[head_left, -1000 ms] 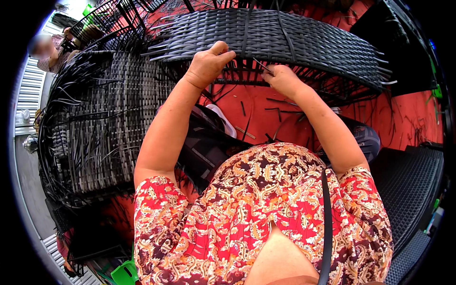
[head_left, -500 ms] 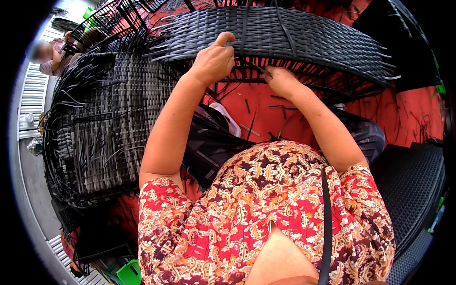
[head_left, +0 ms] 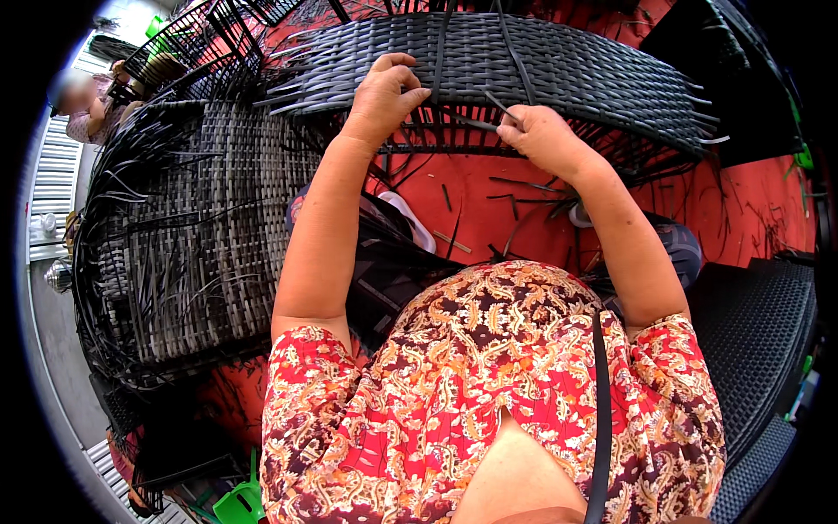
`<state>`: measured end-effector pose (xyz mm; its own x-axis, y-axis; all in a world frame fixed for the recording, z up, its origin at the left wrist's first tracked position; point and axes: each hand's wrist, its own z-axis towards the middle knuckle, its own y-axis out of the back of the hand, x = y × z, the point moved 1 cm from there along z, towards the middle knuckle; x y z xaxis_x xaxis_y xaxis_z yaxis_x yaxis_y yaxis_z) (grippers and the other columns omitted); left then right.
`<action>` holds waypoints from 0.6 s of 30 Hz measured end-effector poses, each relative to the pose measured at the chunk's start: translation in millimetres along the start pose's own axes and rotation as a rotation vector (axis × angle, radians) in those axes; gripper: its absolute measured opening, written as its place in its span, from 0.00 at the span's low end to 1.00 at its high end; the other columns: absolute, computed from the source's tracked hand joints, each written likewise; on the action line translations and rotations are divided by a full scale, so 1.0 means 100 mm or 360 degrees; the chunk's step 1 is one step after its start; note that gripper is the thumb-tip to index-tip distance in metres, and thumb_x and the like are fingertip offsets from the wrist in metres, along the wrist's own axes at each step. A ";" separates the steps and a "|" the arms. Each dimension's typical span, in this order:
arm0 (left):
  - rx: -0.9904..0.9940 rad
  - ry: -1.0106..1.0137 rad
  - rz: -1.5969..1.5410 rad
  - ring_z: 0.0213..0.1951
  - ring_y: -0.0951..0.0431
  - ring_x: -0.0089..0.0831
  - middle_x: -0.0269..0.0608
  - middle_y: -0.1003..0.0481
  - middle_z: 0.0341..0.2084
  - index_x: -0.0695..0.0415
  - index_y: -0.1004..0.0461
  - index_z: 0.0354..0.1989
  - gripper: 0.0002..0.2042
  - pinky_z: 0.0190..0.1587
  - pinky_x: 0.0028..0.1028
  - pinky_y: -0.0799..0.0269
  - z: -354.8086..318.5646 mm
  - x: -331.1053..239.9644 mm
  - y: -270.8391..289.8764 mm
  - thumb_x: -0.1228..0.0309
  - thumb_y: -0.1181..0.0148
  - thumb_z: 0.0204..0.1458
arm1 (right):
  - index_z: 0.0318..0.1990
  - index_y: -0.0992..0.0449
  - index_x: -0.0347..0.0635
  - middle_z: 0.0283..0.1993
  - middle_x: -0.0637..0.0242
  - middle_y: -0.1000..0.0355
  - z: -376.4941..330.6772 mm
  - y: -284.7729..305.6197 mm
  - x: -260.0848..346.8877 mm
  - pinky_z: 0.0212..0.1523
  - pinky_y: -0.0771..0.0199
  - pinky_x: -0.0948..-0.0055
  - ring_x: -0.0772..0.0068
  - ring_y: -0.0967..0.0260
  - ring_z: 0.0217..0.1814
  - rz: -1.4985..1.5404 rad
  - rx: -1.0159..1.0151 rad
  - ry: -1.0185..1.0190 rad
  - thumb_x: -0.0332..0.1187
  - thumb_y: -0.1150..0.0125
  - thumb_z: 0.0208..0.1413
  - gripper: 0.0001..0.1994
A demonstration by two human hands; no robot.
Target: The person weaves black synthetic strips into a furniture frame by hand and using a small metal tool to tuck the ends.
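- As we look down from the head camera, both our bare hands work at the near edge of a dark woven panel (head_left: 559,65), which curves across the top of the view above the red floor (head_left: 751,210).
- Left hand (head_left: 381,96): resting on the panel's lower left rim, grip narrow, thumb and fingers pinched on a dark strand at the woven edge.
- Right hand (head_left: 543,138): just below the panel's near edge, grip closed on a thin dark strip (head_left: 504,106) that slants up to the weave.
- The two hands lie near each other, not touching.
- Woven panel: black flat strands, loose ends sticking out along its right and left rims; upright strands show below its edge, between the hands.
- Stack of grey woven pieces (head_left: 201,236): to our left, with many loose strands hanging off the sides.
- Wire frames (head_left: 196,39): upper left, beyond the stack.
- Short strand offcuts (head_left: 515,183): scattered on the floor beneath the hands.
- Black woven surface (head_left: 755,349): at our right side.
- Green plastic object (head_left: 240,502): lower left edge; what kind it is we cannot tell.
- Another person (head_left: 87,100): far left, blurred.
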<state>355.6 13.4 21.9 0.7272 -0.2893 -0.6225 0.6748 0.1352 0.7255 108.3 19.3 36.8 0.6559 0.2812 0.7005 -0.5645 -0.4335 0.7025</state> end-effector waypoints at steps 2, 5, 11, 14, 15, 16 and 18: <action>-0.0114 0.0005 0.0132 0.40 0.26 0.34 0.36 0.31 0.47 0.56 0.24 0.33 0.10 0.39 0.30 0.31 -0.02 0.01 -0.01 0.63 0.40 0.47 | 0.27 0.29 0.37 0.21 0.70 0.35 0.01 0.05 0.01 0.28 0.37 0.75 0.77 0.40 0.24 0.0227 -0.0039 -0.0059 0.32 0.46 0.54 0.08; -0.0332 -0.0115 0.0610 0.45 0.28 0.34 0.35 0.31 0.48 0.53 0.25 0.38 0.12 0.45 0.31 0.35 -0.05 -0.08 0.03 0.60 0.41 0.49 | 0.28 0.29 0.38 0.22 0.78 0.37 0.08 0.12 -0.02 0.27 0.39 0.81 0.85 0.44 0.25 0.0420 -0.0024 -0.0101 0.31 0.46 0.54 0.07; -0.0431 0.0032 0.0956 0.59 0.39 0.32 0.33 0.34 0.55 0.50 0.30 0.51 0.23 0.58 0.39 0.50 -0.01 0.36 -0.11 0.49 0.54 0.54 | 0.28 0.30 0.39 0.22 0.79 0.41 0.14 0.36 0.20 0.26 0.43 0.83 0.87 0.47 0.25 0.0323 -0.0023 0.0137 0.31 0.45 0.55 0.07; -0.0322 0.0130 0.0943 0.62 0.43 0.30 0.34 0.37 0.58 0.48 0.34 0.56 0.25 0.62 0.41 0.55 0.01 0.40 -0.13 0.47 0.62 0.57 | 0.28 0.31 0.38 0.22 0.79 0.42 0.16 0.49 0.31 0.25 0.44 0.82 0.87 0.48 0.25 0.0211 -0.0078 0.0188 0.31 0.45 0.55 0.07; -0.0318 0.0136 0.0951 0.62 0.44 0.30 0.34 0.38 0.59 0.48 0.34 0.56 0.25 0.62 0.41 0.56 0.02 0.39 -0.14 0.47 0.63 0.57 | 0.28 0.31 0.38 0.21 0.79 0.42 0.16 0.54 0.33 0.25 0.44 0.82 0.86 0.48 0.24 0.0185 -0.0106 0.0195 0.31 0.45 0.55 0.07; -0.0301 0.0156 0.0955 0.63 0.44 0.29 0.33 0.39 0.59 0.47 0.34 0.57 0.25 0.63 0.41 0.57 0.02 0.39 -0.15 0.48 0.64 0.57 | 0.28 0.31 0.38 0.21 0.79 0.43 0.17 0.59 0.34 0.25 0.45 0.81 0.86 0.48 0.24 0.0098 -0.0162 0.0261 0.31 0.45 0.55 0.07; -0.0308 0.0156 0.0998 0.62 0.44 0.29 0.32 0.38 0.59 0.46 0.35 0.57 0.25 0.62 0.39 0.55 0.01 0.38 -0.15 0.48 0.63 0.57 | 0.28 0.31 0.38 0.21 0.79 0.43 0.23 0.62 0.27 0.25 0.45 0.81 0.86 0.48 0.24 0.0045 -0.0182 0.0290 0.31 0.45 0.55 0.07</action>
<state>372.8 -0.5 -12.5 0.9915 -0.0138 -0.1297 0.1235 0.4201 0.8990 102.4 -19.5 96.9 0.5436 0.4248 0.7239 -0.6411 -0.3466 0.6848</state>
